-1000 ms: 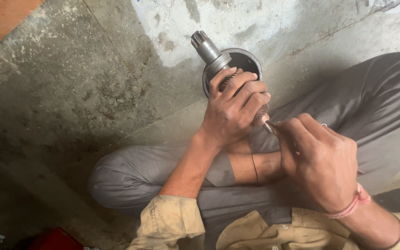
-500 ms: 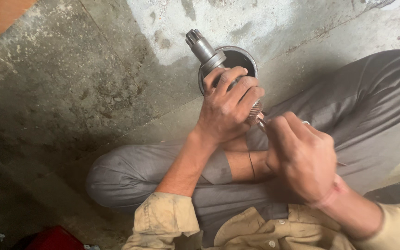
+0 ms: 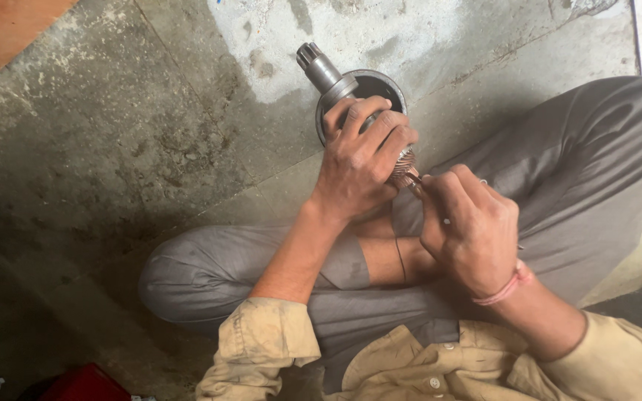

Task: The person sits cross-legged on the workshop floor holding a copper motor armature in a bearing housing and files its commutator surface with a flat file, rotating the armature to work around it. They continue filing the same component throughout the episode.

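Two hands meet over my crossed legs: my left hand [image 3: 362, 160] is wrapped tight around a grey metal shaft part [image 3: 336, 82] above the concrete floor [image 3: 150, 126], and my right hand [image 3: 469, 226] pinches a thin tool [image 3: 414, 183] against its ribbed end.

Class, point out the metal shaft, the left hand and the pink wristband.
metal shaft [image 3: 319, 67], head view, on its splined end.
left hand [image 3: 362, 160], head view, back of the hand.
pink wristband [image 3: 505, 288], head view, on the right wrist.
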`<action>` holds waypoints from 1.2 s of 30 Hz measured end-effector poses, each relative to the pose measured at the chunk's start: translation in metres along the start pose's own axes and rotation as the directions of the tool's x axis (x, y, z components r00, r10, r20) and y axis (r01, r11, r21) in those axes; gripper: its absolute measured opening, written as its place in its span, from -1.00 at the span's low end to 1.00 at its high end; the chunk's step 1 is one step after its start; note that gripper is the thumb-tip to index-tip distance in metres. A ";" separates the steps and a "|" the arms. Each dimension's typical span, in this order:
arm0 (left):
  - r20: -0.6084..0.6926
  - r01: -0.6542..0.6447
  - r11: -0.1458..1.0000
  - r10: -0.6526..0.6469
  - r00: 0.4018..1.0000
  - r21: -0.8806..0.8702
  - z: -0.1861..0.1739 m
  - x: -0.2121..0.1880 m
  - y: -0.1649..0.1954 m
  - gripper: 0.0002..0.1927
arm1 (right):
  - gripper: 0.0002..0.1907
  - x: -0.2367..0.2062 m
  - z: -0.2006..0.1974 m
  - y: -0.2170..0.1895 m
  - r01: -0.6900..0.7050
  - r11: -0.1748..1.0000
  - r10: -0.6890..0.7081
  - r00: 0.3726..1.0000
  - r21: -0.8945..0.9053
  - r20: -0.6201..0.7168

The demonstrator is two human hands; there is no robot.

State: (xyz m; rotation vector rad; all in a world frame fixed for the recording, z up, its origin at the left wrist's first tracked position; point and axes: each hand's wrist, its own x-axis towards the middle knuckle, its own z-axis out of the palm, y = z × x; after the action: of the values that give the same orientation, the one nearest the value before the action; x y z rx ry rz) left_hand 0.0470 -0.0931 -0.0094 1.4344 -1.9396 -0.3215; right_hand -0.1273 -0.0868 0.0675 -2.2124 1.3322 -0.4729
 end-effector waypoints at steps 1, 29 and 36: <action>0.006 -0.003 1.000 0.003 1.000 0.000 -0.001 0.000 -0.001 -0.79 | -0.85 0.001 -0.005 0.000 0.017 0.999 -0.016 0.999 -0.033 0.032; -0.030 -0.012 1.000 0.013 0.999 0.014 -0.002 0.003 0.006 -0.78 | -0.87 -0.008 0.013 -0.003 0.008 0.998 0.002 0.988 0.062 -0.152; -0.028 -0.013 1.000 0.014 1.000 0.005 -0.004 0.000 0.007 -0.75 | -0.93 -0.008 -0.048 0.005 -0.022 0.985 0.068 0.960 -0.170 0.272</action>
State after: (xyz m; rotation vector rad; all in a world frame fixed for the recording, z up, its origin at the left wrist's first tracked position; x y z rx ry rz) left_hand 0.0446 -0.0894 -0.0025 1.4208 -1.9282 -0.2898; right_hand -0.1599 -0.0936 0.1032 -2.2741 1.3057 -0.0314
